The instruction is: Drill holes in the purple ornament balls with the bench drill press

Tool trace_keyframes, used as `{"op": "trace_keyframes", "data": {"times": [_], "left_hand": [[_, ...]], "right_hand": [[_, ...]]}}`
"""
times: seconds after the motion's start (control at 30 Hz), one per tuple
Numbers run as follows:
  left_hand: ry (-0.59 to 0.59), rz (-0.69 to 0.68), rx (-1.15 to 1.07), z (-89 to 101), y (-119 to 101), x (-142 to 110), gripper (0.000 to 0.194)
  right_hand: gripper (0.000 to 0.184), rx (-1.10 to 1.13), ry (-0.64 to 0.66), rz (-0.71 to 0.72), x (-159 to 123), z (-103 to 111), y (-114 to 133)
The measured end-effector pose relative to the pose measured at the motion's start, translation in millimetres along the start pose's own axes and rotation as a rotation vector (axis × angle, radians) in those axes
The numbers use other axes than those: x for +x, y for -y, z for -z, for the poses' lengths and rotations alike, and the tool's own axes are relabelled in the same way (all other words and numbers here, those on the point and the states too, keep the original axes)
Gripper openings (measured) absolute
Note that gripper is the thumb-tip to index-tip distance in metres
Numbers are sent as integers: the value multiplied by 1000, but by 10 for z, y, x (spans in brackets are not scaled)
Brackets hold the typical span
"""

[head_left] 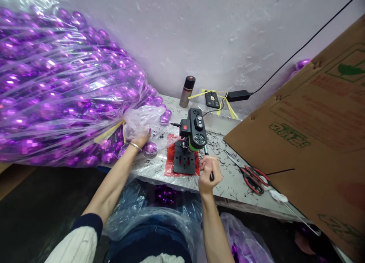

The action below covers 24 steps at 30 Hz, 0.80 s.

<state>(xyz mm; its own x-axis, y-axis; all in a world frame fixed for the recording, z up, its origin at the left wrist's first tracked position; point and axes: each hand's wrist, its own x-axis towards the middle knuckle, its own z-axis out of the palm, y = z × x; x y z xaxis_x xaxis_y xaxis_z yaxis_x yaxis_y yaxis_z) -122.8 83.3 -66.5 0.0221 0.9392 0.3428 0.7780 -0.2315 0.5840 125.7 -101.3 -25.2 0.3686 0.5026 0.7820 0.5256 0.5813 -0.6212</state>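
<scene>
My right hand [210,173] is wrapped around the black-tipped lever [211,176] of a small black bench machine [197,129], which has a red switch and a slotted base plate. My left hand [140,140], with a bracelet at the wrist, reaches to the gathered mouth of a clear plastic bag [144,116]. Thin plastic and the hand itself hide most of its fingers, so its grip is unclear. Shiny purple baubles [51,91] fill the bag. A loose purple bauble [150,149] lies just below my left hand, and another bauble [166,115] rests beyond it.
A large cardboard box [308,141] leans in at the right. Beside it lie red-and-black scissors [253,178]. At the back, a spray can [187,91] stands near a black power adapter [238,95] and yellow ties. Dark scraps litter the white table [228,187].
</scene>
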Motion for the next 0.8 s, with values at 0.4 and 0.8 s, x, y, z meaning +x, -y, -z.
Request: {"op": "trace_keyframes", "data": {"times": [0.4, 0.8], "left_hand": [[154, 235, -962, 106, -664, -1021, 70], [410, 652, -1390, -425, -908, -1476, 47]], "right_hand": [[42, 2, -6, -77, 264, -23, 172], [39, -17, 59, -56, 389, 10, 247]]}}
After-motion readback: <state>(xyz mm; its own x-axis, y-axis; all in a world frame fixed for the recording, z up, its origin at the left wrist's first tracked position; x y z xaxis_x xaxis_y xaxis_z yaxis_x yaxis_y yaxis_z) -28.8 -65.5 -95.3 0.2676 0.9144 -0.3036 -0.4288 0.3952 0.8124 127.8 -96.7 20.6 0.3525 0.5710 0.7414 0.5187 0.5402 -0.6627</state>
